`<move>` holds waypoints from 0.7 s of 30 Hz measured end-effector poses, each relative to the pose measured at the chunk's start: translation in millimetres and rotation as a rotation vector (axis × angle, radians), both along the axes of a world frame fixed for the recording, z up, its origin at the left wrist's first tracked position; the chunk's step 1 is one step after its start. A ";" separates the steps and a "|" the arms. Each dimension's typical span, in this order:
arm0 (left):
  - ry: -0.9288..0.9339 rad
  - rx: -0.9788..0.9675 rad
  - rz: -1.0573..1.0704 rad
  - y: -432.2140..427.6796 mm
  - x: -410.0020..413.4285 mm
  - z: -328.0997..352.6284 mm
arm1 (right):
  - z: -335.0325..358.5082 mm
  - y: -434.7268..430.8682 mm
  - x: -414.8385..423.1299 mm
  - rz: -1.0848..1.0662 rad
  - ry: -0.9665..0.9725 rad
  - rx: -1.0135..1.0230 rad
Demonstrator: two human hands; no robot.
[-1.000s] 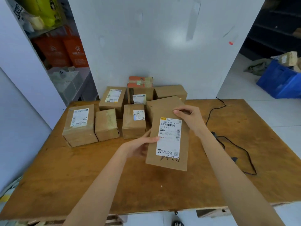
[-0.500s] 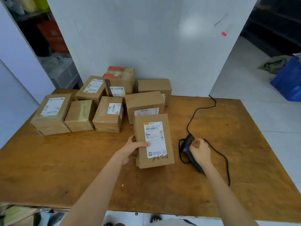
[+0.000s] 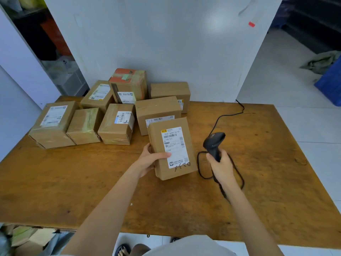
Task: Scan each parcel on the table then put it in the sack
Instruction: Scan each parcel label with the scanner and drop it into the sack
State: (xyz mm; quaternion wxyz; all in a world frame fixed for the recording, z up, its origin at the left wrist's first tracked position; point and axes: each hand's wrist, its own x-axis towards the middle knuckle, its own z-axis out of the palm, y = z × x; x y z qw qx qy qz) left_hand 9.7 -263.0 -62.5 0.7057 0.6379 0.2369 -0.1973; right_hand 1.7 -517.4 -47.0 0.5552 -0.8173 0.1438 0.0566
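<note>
Cardboard parcel [image 3: 172, 150] is lying label-up in my left hand [image 3: 150, 160], thumb and fingers gripping its left edge over the table [image 3: 276, 172], while my right hand [image 3: 220, 164] is clutching the black scanner [image 3: 214, 143] just beside it. I am judging the work as far from finished: this 1 is awaiting its scan, 7 more parcels [image 3: 118, 124] are sitting clustered at the back left, and the sack is not showing.

White partition wall [image 3: 166, 43] at the back, small red mark [image 3: 251, 24] near its right edge. Blue crate [image 3: 330, 84] far right on the pale tiled floor [image 3: 276, 80], grey-green cloth [image 3: 321, 63] bunched just beside it. Dim shelving [image 3: 35, 32] on the left with something orange [image 3: 55, 39].
</note>
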 end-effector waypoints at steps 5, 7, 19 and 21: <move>-0.021 0.004 -0.001 -13.2 3.6 -4.0 | 58.6 5.0 -43.6 0.391 -0.073 0.356; -0.031 0.000 -0.009 -18.5 3.8 -5.9 | 68.3 13.2 -58.7 0.484 -0.086 0.362; -0.062 0.030 -0.026 -27.7 1.5 -13.4 | 66.9 24.8 -77.0 0.461 -0.140 0.229; -0.059 0.033 -0.029 -27.7 1.5 -13.5 | 65.0 24.5 -77.5 0.458 -0.149 0.234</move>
